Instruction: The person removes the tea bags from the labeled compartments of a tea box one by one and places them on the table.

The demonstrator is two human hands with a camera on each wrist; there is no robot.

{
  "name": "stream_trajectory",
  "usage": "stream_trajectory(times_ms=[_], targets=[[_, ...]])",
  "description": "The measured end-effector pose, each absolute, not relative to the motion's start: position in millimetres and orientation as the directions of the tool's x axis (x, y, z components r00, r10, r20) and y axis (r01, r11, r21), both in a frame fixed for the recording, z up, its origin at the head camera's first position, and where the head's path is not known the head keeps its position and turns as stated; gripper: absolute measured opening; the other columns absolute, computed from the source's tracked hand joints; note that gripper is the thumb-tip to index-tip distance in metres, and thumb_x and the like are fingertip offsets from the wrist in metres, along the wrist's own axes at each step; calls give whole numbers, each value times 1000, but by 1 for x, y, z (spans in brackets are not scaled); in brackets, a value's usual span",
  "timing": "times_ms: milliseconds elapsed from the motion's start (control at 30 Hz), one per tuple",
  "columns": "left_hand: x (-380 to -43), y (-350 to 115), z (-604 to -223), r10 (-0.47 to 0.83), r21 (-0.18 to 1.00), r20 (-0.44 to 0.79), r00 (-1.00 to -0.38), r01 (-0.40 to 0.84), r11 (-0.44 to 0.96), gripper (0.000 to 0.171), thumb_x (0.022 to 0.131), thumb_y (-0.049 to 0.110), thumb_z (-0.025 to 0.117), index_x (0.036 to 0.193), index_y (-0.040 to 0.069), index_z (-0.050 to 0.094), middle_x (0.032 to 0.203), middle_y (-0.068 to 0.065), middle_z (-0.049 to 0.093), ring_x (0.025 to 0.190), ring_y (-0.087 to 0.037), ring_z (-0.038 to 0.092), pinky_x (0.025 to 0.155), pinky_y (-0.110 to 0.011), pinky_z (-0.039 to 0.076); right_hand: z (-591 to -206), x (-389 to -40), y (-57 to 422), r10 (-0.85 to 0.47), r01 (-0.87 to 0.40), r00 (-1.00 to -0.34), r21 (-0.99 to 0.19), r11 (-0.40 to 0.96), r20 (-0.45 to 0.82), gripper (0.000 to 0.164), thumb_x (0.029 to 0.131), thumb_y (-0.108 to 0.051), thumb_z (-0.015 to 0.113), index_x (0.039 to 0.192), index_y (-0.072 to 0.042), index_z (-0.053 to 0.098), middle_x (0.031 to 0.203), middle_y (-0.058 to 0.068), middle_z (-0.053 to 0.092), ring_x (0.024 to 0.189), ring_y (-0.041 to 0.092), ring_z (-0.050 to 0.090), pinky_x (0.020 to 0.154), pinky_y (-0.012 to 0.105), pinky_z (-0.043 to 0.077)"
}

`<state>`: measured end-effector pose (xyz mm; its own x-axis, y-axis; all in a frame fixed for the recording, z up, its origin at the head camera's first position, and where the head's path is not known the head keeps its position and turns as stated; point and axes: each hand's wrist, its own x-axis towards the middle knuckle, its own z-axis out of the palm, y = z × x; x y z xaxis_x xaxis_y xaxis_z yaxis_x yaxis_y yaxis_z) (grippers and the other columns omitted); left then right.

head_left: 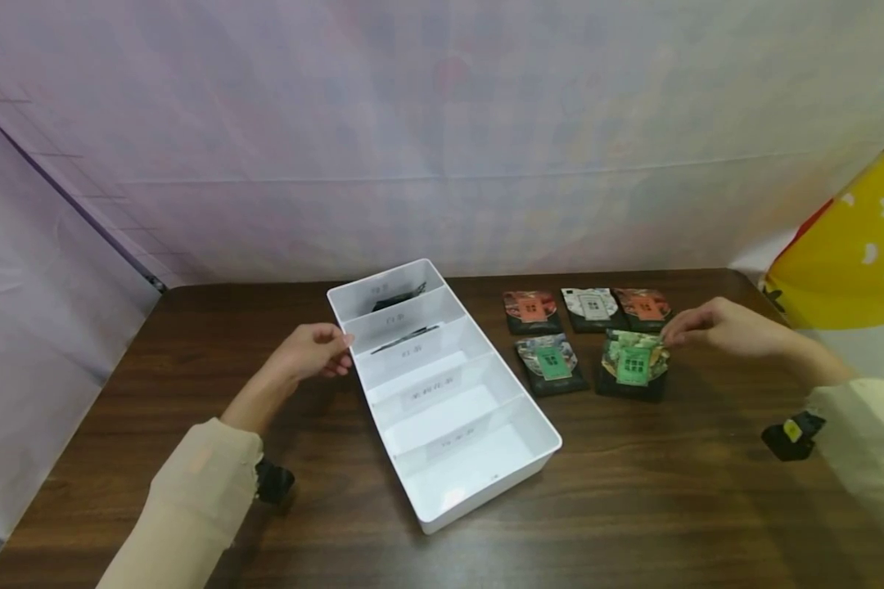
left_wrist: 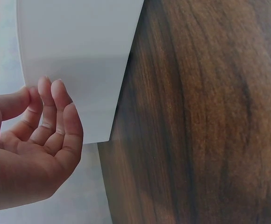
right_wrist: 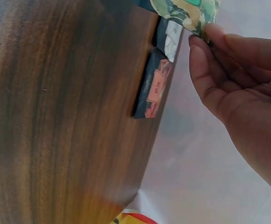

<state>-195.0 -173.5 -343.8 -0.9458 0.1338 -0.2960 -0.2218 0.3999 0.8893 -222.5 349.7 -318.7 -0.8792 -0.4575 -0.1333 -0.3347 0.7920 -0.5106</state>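
Observation:
A white divided storage box [head_left: 486, 476] stands at a slant on the table, printed labels on its compartment walls. My left hand [head_left: 315, 350] pinches its left rim between thumb and index finger [left_wrist: 32, 109]; the other fingers curl loosely beside the outer wall. At the right, my right hand [head_left: 714, 327] pinches the upper right corner of a green-labelled packet [head_left: 633, 366]. In the right wrist view only part of this packet [right_wrist: 184, 13] shows, tilted, with fingertips at its corner. Dark flat packets [head_left: 400, 299] lie in the two farthest compartments, mostly hidden by the walls.
Another green-labelled packet [head_left: 552, 364] lies between the box and the right hand. Behind are two red-labelled packets [head_left: 532, 311] and a white-labelled one [head_left: 591, 308]. A pale cloth [head_left: 442, 164] hangs behind the wooden table [head_left: 633, 507], a yellow cloth [head_left: 854, 254] at right.

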Motion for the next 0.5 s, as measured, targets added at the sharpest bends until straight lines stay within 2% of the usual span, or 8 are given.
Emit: stream_trajectory(times_ms=[233, 333, 500], targets=[[-195, -173, -344, 133, 892, -297, -945, -225, 391, 16, 95, 11, 48, 88, -3, 52, 65, -3, 57, 59, -10, 57, 64, -30, 50, -330, -226, 350, -454, -341, -882, -499, 797, -122, 17, 89, -2, 55, 89, -8, 70, 103, 13, 64, 89, 1, 55, 73, 21, 46], [-195, -173, -344, 134, 891, -298, -945, -225, 393, 16, 95, 11, 48, 89, -4, 52, 66, -3, 57, 60, -10, 57, 64, -31, 50, -333, -226, 351, -444, -333, -887, -491, 805, -126, 15, 91, -7, 55, 94, -7, 70, 107, 14, 63, 94, 8, 56, 75, 22, 46], [-195, -174, -344, 129, 886, -301, -945, -227, 403, 16, 96, 11, 48, 90, -4, 52, 67, -3, 57, 61, -11, 57, 67, -33, 50, -335, -222, 350, -392, -278, -908, -488, 827, -147, 21, 93, -15, 54, 106, -4, 66, 106, 12, 64, 94, 10, 56, 76, 27, 45]])
